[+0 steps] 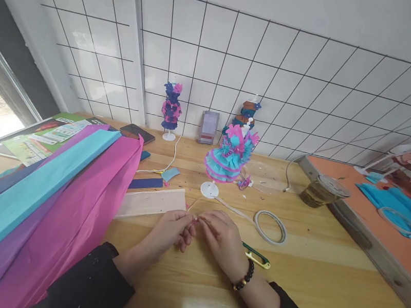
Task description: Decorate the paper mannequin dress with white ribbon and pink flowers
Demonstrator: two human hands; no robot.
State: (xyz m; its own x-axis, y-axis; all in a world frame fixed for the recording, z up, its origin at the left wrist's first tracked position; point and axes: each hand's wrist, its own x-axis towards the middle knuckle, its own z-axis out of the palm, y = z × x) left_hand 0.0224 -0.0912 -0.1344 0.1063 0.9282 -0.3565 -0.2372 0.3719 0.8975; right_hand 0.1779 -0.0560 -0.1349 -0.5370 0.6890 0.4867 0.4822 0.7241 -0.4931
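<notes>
Several long sheets of crepe paper (45,201) — turquoise, purple, pink — lie across the left of a wooden table (326,277) set against a white wall hung with a black wire grid (279,82). A paper-dressed doll (231,153) stands near the middle, a tape roll (271,227) just right of the hands. The left hand (174,228) and right hand (221,240) meet fingertip to fingertip, both pinched shut on a tiny pink piece (195,219) — low over the table, forearms resting on it.
</notes>
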